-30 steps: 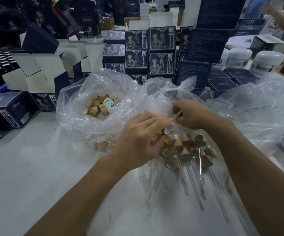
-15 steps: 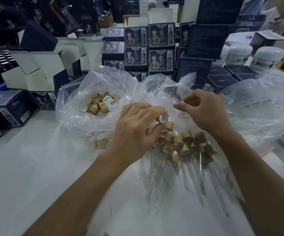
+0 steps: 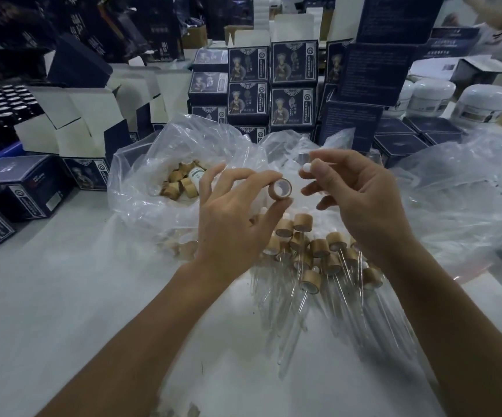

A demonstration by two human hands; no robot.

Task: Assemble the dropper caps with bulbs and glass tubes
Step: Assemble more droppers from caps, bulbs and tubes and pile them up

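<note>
Left hand [image 3: 237, 218]: thumb and fingertips pinched on a single wooden cap [image 3: 282, 188], held up off the table, open bore turned toward the right hand. Right hand [image 3: 361, 200]: thumb and forefinger closed on a small white bulb [image 3: 306, 167], just beside the cap and slightly above it, not touching.

Handling, judged: cap light, rigid, smooth-sided; best held by the outer wall so the bore stays free. Bulb soft and squashy; best pinched near the base so it does not fold while pushed in. Glass tubes thin, brittle, apt to roll; best taken close to the collar, never levered.

Directly below the grip: pile of finished droppers [image 3: 318, 251], wooden caps bunched together, glass tubes [image 3: 300, 302] fanned toward the body over clear film. Beyond and left of the grip: open plastic bag [image 3: 141, 188] with loose caps [image 3: 180, 185] inside. Behind the grip: stacked dark boxes [image 3: 293, 85]. Far right: more crumpled plastic [image 3: 460, 188], white jars [image 3: 484, 103].

Room: bare table [image 3: 63, 296] near left, well apart from the pile. Little margin below the hands; a dropped cap probably lands on glass.
</note>
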